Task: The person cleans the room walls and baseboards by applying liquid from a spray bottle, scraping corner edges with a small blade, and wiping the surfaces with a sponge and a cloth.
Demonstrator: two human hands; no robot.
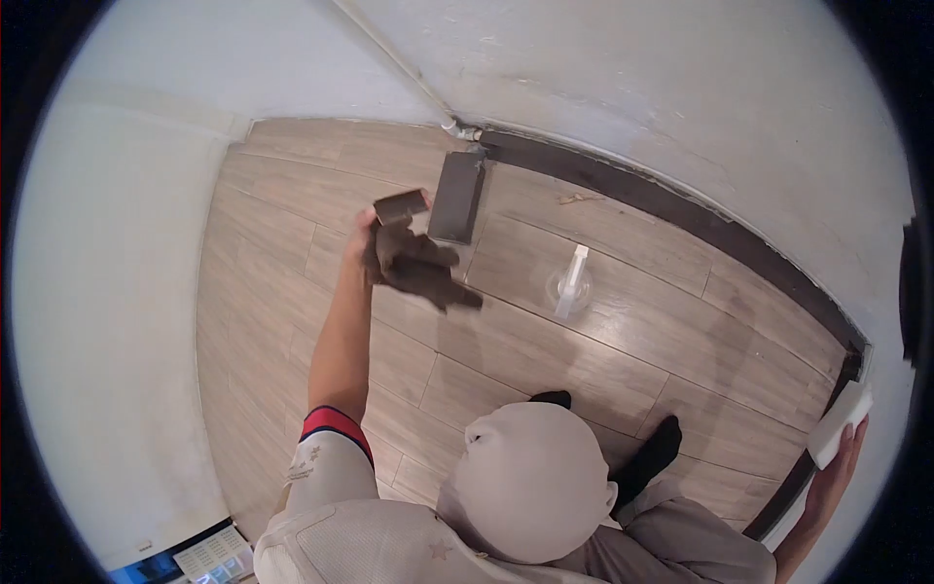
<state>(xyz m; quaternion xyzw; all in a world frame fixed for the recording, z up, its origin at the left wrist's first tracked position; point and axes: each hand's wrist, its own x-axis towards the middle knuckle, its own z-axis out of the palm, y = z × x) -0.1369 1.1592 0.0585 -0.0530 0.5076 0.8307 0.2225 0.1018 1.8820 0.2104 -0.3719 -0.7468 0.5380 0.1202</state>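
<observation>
Out to the left, my left hand (364,226) is closed around a bunched brown cloth (418,268) whose loose ends hang toward the floor. A small dark brown rectangular piece (400,205) shows at the top of this bundle, by my fingers. At the far right, my right hand (837,472) grips a white block like a sponge (839,424), held up against the wall by the corner. A clear bottle with a white spray head (573,282) stands on the floor between my hands. Just beyond the cloth is a long dark brown block (457,198).
Dark skirting (671,204) runs along the wall's foot, with a pipe (404,68) above its left end. A small light scrap (581,199) lies on the plank floor (545,341). My feet in dark socks (654,454) are below. A pale rounded form (530,482) covers the lower middle.
</observation>
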